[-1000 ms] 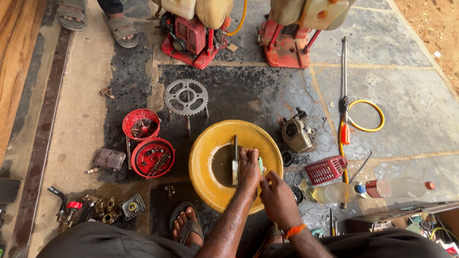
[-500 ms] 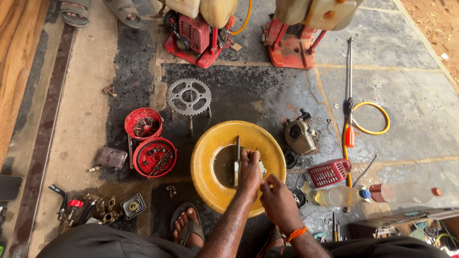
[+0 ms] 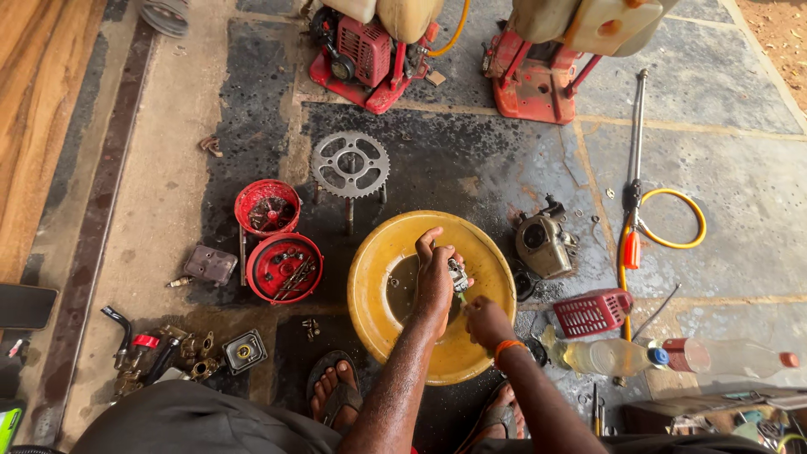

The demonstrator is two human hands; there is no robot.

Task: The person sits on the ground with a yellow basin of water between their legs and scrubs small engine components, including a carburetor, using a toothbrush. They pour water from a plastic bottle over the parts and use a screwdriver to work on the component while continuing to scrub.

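My left hand (image 3: 434, 277) reaches over a wide yellow basin (image 3: 377, 261) with dark liquid in its middle, and grips a small grey metal part (image 3: 458, 274). My right hand (image 3: 485, 321) is closed just below that part, over the basin's right side, on a thin green-handled tool (image 3: 461, 296) that touches the part. An orange band sits on my right wrist. Both my sandalled feet rest at the basin's near edge.
Two red round housings (image 3: 284, 267) with small parts lie left of the basin, a sprocket (image 3: 350, 164) behind it. A grey engine piece (image 3: 545, 245), red basket (image 3: 593, 313) and plastic bottles (image 3: 614, 356) lie right. Red sprayer machines (image 3: 366, 52) stand at the back. Brass fittings (image 3: 181, 349) sit near left.
The long flat tool that stood in the basin under my left hand is gone from view. Both hands have closed in on the small metal part. The camera has tilted downward.
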